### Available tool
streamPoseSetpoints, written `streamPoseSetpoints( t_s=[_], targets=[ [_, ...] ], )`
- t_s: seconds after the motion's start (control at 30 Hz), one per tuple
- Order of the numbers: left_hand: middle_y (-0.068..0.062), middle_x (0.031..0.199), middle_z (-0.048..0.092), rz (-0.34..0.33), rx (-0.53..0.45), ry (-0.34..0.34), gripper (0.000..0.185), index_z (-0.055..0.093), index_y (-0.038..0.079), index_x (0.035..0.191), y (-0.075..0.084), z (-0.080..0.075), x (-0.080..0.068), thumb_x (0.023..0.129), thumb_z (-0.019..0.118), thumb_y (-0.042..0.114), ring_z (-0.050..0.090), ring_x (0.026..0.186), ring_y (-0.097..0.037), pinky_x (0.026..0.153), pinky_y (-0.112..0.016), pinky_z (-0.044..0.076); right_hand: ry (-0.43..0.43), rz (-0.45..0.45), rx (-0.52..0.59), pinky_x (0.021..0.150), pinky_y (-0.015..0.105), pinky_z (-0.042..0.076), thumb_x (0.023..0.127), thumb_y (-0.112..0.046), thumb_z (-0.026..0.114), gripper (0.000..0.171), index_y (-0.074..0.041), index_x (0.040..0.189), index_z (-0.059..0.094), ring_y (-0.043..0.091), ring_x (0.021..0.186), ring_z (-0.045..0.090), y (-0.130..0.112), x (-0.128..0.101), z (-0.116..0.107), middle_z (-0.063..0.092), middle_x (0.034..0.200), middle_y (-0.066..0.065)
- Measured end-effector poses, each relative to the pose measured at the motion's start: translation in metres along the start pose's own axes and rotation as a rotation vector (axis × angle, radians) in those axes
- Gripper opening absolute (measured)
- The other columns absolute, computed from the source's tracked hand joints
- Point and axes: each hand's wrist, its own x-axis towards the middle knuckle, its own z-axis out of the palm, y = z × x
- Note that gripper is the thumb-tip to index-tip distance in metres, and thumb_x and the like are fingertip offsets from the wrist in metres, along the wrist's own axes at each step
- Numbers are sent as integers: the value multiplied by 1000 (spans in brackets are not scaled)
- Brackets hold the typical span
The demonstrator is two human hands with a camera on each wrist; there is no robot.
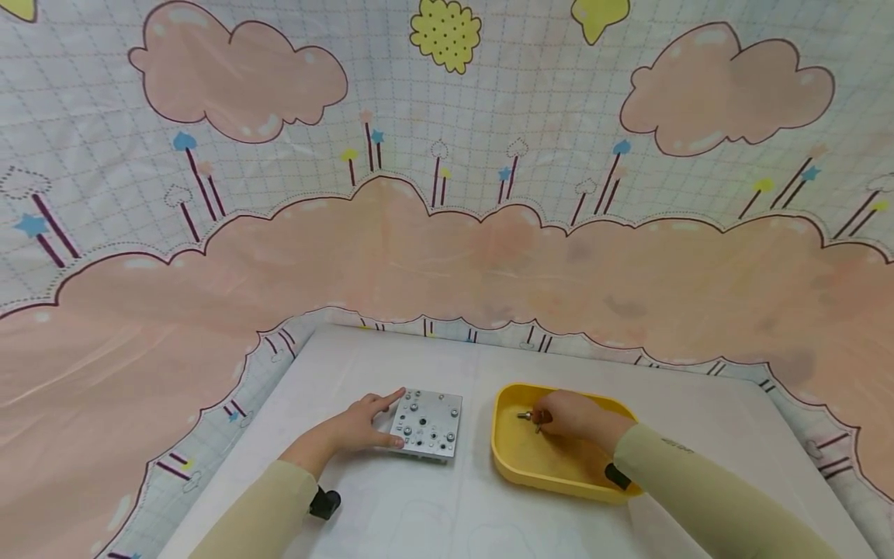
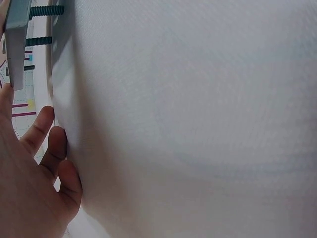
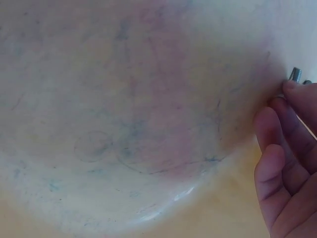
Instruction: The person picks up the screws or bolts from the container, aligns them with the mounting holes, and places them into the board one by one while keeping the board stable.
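A square silver metal plate (image 1: 434,427) with bolts and holes lies at the middle of the table. My left hand (image 1: 359,425) rests at its left side, forefinger stretched to the far corner and thumb at the near one. Threaded bolt ends (image 2: 47,11) stick out beneath the plate in the left wrist view; the other fingers hang loosely there. Inside the yellow tray (image 1: 513,466), my right hand (image 1: 569,415) pinches a small metal bolt (image 3: 295,75) between thumb and fingers. A second metal piece shows beside it, partly hidden by the thumb.
White cloth covers the table (image 1: 419,512). A patterned curtain (image 1: 447,256) hangs behind and around it. Black wrist straps (image 1: 324,503) sit at both wrists. The tray's raised rim surrounds my right hand.
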Motion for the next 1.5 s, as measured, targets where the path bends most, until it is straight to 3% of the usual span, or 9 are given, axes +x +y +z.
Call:
streamPoseSetpoints(
  t_s=[0.53,0.97,1.2,1.5],
  targets=[
    [-13,145,43,-3,6,-5,99,31,34,156,-1,1,0,73,82,55,41,134,-41,104,-66,35,-6,-41,39,72,33,44,89,-10,71,7,-16,87,68,13,75,51,5,-2,0,57,79,-8],
    [-13,144,44,-1,2,-8,99,31,36,156,-1,1,1,73,82,55,41,134,-40,105,-65,34,22,-45,116,70,29,47,88,-14,74,8,-19,92,69,13,77,54,3,-3,-8,58,80,-8],
    [-13,144,44,1,4,-4,99,31,37,156,-2,1,2,73,82,56,41,134,-40,104,-66,35,63,-124,144,66,26,49,87,-12,74,8,-17,92,69,12,74,54,0,-1,-13,60,80,-9],
    [-14,143,44,8,-4,4,99,32,34,156,0,0,0,73,83,54,41,133,-41,105,-65,35,46,-47,381,56,28,51,91,-14,73,8,-12,97,67,15,68,56,-13,0,-19,61,84,-2]
  ],
)
